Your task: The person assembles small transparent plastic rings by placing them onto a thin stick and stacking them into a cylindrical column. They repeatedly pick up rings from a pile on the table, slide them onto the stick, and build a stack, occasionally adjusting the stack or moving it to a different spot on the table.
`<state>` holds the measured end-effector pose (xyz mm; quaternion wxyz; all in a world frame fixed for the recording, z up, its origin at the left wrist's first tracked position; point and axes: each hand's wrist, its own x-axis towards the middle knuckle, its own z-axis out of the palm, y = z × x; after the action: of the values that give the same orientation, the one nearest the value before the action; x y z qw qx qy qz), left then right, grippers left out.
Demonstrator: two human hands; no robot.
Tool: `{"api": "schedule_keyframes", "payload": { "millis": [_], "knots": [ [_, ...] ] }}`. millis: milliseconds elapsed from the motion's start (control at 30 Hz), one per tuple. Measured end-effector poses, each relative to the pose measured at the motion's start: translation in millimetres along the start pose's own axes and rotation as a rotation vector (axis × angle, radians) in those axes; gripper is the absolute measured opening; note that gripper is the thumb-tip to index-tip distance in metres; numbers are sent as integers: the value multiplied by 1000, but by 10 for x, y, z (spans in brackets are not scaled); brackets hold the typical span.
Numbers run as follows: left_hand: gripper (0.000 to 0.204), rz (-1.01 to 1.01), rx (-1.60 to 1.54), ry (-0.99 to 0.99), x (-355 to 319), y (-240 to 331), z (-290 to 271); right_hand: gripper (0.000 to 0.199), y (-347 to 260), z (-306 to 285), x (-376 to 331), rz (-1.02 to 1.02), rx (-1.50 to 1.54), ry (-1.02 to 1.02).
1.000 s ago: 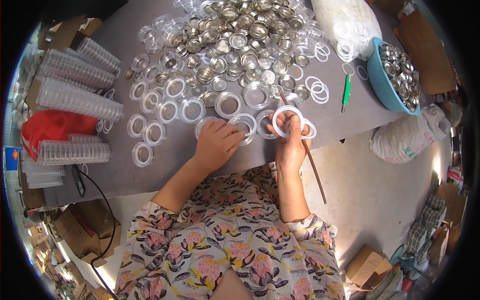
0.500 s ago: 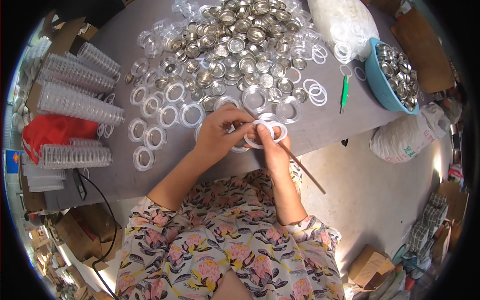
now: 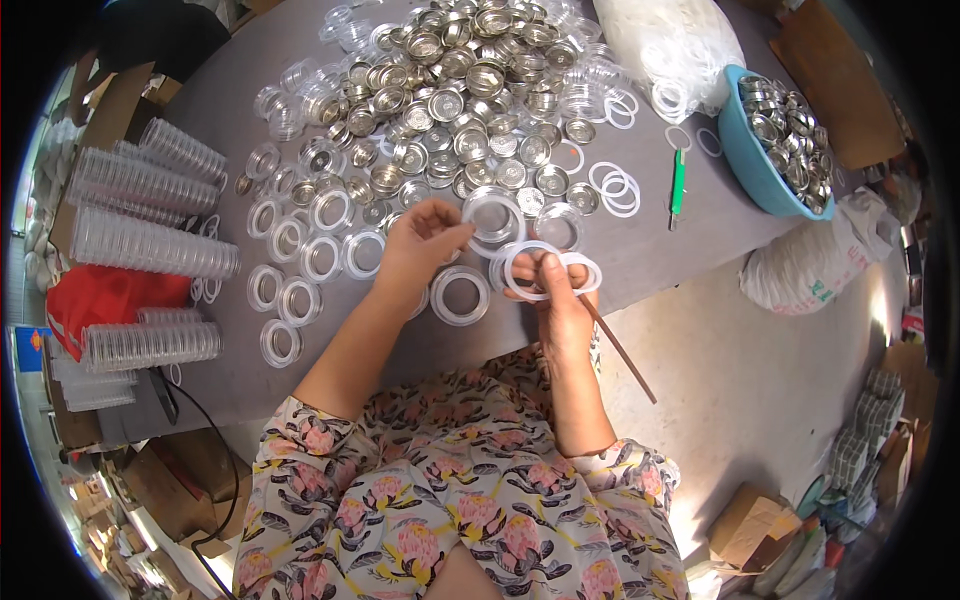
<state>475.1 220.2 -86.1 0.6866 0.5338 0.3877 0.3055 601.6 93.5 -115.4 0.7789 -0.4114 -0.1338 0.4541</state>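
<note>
My left hand [image 3: 425, 245], thumb and fingers pinched together, has its fingertips at the edge of a white ring [image 3: 467, 210]. That ring sits over a clear round case on the table. My right hand [image 3: 566, 325] is closed on several thin white rings [image 3: 521, 268], with the thumb pressed on top. A thin brown stick [image 3: 628, 356] also runs out of this hand toward the lower right. Between the hands lies a clear round case with a white ring [image 3: 460, 296]. More ringed cases [image 3: 362, 255] are laid out left of my left hand.
A heap of silvery metal cups [image 3: 470, 90] covers the far table. Stacks of clear cases [image 3: 150, 240] and a red cloth [image 3: 110, 300] lie left. At right are loose white rings [image 3: 622, 195], a green-handled cutter [image 3: 678, 185], a blue basin of cups [image 3: 745, 150] and a plastic bag [image 3: 670, 45].
My left hand has moved left, away from the right hand, and a white ring now lies over the case beyond it. The right hand keeps its rings and stick. The view has shifted slightly.
</note>
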Motion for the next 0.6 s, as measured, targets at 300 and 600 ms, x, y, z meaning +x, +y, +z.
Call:
{"api": "schedule_keyframes", "payload": {
  "millis": [300,600],
  "knots": [
    [12,1087,1122,137,386,-97,45,23,-182,-59,66,-157,-18,249],
    [14,244,386,193,426,-229,91,24,-154,-100,65,-142,-26,246]
  ]
}}
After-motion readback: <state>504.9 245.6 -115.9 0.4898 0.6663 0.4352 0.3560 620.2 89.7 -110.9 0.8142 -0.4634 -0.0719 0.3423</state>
